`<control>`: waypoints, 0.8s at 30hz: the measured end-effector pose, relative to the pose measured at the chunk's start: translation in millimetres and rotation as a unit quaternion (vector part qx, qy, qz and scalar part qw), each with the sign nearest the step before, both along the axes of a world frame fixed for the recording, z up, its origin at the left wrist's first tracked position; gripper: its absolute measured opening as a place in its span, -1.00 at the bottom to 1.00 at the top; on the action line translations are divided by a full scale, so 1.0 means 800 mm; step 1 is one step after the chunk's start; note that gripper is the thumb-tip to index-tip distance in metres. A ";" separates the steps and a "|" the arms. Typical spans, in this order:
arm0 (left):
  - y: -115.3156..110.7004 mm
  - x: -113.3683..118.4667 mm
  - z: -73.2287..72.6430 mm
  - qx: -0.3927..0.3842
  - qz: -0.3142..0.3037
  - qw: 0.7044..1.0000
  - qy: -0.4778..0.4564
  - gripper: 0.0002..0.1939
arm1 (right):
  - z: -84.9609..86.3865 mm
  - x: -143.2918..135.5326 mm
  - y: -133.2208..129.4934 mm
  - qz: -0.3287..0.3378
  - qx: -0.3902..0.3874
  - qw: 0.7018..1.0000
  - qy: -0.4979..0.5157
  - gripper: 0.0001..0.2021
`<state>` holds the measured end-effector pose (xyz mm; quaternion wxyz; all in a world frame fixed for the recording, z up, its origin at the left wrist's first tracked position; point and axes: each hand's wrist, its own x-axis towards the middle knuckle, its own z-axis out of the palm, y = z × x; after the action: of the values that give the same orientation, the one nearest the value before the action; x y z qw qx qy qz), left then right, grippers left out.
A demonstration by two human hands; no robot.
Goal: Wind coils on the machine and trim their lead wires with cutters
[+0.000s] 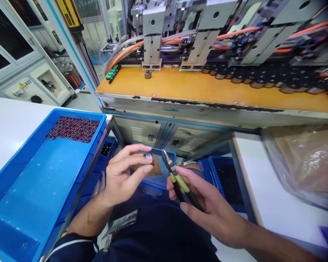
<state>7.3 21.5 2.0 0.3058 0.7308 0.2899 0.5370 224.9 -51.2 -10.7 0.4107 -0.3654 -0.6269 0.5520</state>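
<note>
My left hand (123, 178) is closed, pinching a small round part (149, 157) with a pale face and dark edge between thumb and fingers. Its details are too small to make out. In my right hand (210, 207) is a pair of cutting pliers (168, 163) with green and black handles. The tips point up and away from me, just right of the small part and apart from it. Whether the jaws are parted is hard to see. Below both hands, a blue bin (168, 157) with a brown cardboard piece (155, 168) is partly hidden.
To the left, a large blue tray (41, 182) holds many small dark parts (76, 127) at its far end. Ahead, an orange bench top (175, 85) carries machine fixtures and black cylindrical parts (258, 78). A plastic-wrapped bundle (303, 160) lies on the right-hand white table (287, 207).
</note>
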 end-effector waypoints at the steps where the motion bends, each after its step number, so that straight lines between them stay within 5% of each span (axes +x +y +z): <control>1: 0.001 -0.001 -0.001 0.012 -0.006 1.000 -0.005 -0.69 | 0.001 0.005 0.000 0.006 -0.011 1.000 -0.006 -0.33; 8: 0.002 0.002 -0.006 -0.005 -0.062 0.993 -0.101 -0.35 | 0.016 0.023 -0.005 0.063 -0.029 0.997 -0.032 -0.28; 24: -0.005 0.000 -0.011 -0.012 -0.044 0.994 -0.095 -0.38 | 0.027 0.005 0.000 0.090 -0.037 0.995 0.016 -0.21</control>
<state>7.0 17.6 -6.9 0.3639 0.6852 0.2332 0.5862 229.3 -51.1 10.5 0.3550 -0.3135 -0.6301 0.6154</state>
